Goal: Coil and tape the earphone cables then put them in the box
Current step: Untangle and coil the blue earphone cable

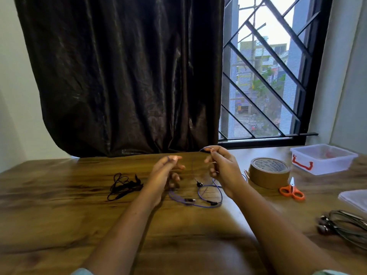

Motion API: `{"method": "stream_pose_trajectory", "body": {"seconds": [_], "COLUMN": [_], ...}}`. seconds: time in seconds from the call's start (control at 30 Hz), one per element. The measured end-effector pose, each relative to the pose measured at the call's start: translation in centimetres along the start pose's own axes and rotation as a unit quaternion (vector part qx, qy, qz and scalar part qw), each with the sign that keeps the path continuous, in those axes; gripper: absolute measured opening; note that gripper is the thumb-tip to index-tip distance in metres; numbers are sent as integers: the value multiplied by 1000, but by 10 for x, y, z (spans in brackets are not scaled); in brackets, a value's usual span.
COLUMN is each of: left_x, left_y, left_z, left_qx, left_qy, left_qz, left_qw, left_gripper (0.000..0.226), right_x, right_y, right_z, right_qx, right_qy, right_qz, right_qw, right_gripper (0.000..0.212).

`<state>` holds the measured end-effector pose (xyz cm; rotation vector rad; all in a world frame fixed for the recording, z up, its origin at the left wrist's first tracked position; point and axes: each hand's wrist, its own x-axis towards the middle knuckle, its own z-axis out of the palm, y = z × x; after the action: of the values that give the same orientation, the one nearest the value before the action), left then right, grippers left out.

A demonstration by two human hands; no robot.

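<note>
Surroundings first: wood-grain table (59,205), dark brown curtain (119,76) behind it, black-grilled window (268,76) to its right.

Right side of the table, far to near:
- clear plastic box with a red latch (321,158), lid off
- roll of brown packing tape (269,172), lying flat
- orange-handled scissors (292,190) just beside the roll, blades pointing away from the person
- translucent plastic lid (355,199) at the frame edge
- bundle of grey earphones (345,227) near the right forearm

A tangle of black earphones (125,185) lies left of the left wrist. Nothing sits between the hands and the tape or box.

Writing: lettering rings the tape core, too blurred to read reliably. No other labels legible.

Task item: thin purple earphone cable (206,195). Left hand (166,171) pinches it at thumb and fingertip; right hand (220,165) pinches another point, slightly higher. Both are raised above mid-table. The held run goes roughly left-right between the pinches, though it is faint. The rest drops to the table in loose loops between the wrists — one black earbud (198,183) dangles just above them.
</note>
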<state>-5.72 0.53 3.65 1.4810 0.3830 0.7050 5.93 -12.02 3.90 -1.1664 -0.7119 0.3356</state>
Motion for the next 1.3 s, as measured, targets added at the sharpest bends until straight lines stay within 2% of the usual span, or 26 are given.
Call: {"method": "stream_pose_trajectory", "body": {"seconds": [0.13, 0.2, 0.3, 0.33, 0.43, 0.5, 0.6, 0.67, 0.73, 0.87, 1.0, 1.07, 1.13, 1.23, 1.3], "left_x": [-14, -18, -12, -9, -1, 0, 3, 7, 10, 9, 9, 10, 12, 14, 13], "left_y": [3, 3, 3, 4, 5, 7, 10, 13, 15, 14, 14, 14, 14, 11, 7], "left_z": [15, 21, 21, 19, 12, 10, 2, -7, -14, -15, -12, -13, -14, -10, -5], "left_qx": [19, 7, -83, -120, -171, -187, -213, -227, -257, -287, -308, -273, -237, -168, -84], "left_qy": [-124, -139, -74, -52, 22, 75, 149, 185, 206, 214, 207, 197, 184, 164, 163], "left_qz": [-20, -16, 18, 31, 66, 78, 72, 72, 66, 53, 49, 50, 43, 38, 38], "left_qw": [992, 990, 994, 991, 983, 976, 963, 953, 942, 932, 927, 940, 953, 971, 982], "left_gripper": [23, 24, 21, 25, 27, 25, 20, 20, 21, 30, 38, 39, 41, 35, 34], "right_x": [-5, -5, -2, -2, -9, -18, -26, -26, -27, -31, -36, -36, -29, -18, -17], "right_y": [-3, 3, 18, 21, 30, 32, 28, 22, 20, 28, 33, 27, 19, 9, 5], "right_z": [21, 26, 28, 29, 38, 46, 51, 50, 49, 56, 64, 65, 59, 41, 33], "right_qx": [-18, -67, -191, -199, -91, -56, -85, -139, -169, -124, -132, -113, -77, 46, 81], "right_qy": [-70, -102, -51, -44, -140, -221, -301, -323, -338, -325, -324, -315, -259, -198, -186], "right_qz": [-44, -70, -114, -108, -10, 72, 142, 144, 129, 128, 110, 115, 117, 159, 171], "right_qw": [996, 990, 974, 973, 986, 971, 939, 925, 917, 929, 930, 935, 956, 966, 964], "right_gripper": [22, 22, 31, 38, 68, 71, 56, 31, 16, 12, 10, 18, 24, 21, 19]}}
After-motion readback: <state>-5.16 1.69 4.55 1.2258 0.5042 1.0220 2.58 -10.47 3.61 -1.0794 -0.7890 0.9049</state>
